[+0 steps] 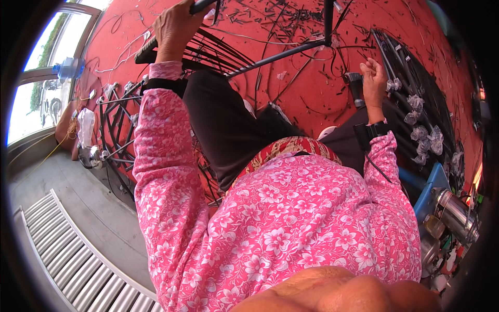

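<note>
My left hand [174, 28] is closed round a dark tube of a metal frame [275, 56] at the upper edge. The frame has bent tubes and a row of thin black bars, and part of it runs out of view. Over my right thigh, my right hand [374, 83] is raised with loosely curled fingers apart and nothing visible in them. Just left of it is a dark cylindrical tool [355, 86], whose exact kind I cannot make out. It appears apart from the fingers.
Short dark strips [280, 14] and cords lie scattered over the red floor [296, 78]. Bundled black tubes [410, 78] with plastic-wrapped ends lie at right. More frames [119, 117] stand at left, near a slatted silver rack [67, 249]. A steel flask [457, 213] is at lower right.
</note>
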{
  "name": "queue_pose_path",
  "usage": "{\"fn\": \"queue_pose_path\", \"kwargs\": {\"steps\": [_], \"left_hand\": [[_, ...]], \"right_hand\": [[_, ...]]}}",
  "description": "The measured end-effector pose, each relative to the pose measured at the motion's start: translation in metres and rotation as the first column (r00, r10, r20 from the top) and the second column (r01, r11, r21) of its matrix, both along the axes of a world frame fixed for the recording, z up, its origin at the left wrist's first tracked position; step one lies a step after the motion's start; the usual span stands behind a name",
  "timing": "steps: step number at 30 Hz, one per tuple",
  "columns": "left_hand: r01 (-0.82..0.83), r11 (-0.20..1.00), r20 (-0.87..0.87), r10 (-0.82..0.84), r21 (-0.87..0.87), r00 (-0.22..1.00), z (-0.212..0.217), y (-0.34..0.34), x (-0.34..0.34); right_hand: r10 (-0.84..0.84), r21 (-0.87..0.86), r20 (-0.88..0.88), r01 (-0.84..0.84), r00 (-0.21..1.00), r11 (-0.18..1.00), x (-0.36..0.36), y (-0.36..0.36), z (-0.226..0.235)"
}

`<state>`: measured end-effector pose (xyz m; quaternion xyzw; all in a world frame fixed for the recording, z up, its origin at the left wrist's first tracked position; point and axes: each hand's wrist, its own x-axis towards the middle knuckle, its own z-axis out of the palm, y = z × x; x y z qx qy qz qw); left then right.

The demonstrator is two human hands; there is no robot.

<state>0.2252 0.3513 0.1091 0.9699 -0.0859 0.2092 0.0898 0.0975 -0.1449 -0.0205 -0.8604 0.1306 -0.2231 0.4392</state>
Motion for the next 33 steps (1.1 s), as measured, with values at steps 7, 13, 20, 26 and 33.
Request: {"fn": "queue_pose_path", "kwargs": {"steps": [7, 13, 20, 26, 33], "left_hand": [[-0.095, 0.994, 0.081, 0.099, -0.051, 0.992, 0.077, 0.015, -0.045], [-0.116, 0.990, 0.142, 0.126, -0.075, 0.982, 0.091, 0.022, -0.077], [-0.124, 0.985, 0.288, 0.153, -0.116, 0.945, 0.092, 0.057, -0.085], [-0.417, 0.906, 0.164, 0.424, -0.080, 0.891, 0.088, 0.107, -0.068], [-0.614, 0.775, 0.129, 0.631, -0.151, 0.765, 0.044, 0.153, -0.063]], "right_hand": [[0.250, -0.072, 0.354, -0.240, 0.901, 0.968, 0.082, 0.072, 0.059], [0.222, -0.114, 0.245, -0.199, 0.944, 0.973, 0.155, 0.101, 0.072], [0.063, -0.359, 0.072, -0.032, 0.995, 0.933, 0.152, 0.079, 0.017], [-0.006, 0.028, -0.005, 0.006, 1.000, 1.000, 0.100, -0.010, -0.013], [-0.192, 0.944, 0.030, 0.035, 0.981, 0.327, 0.010, -0.105, 0.038]]}}
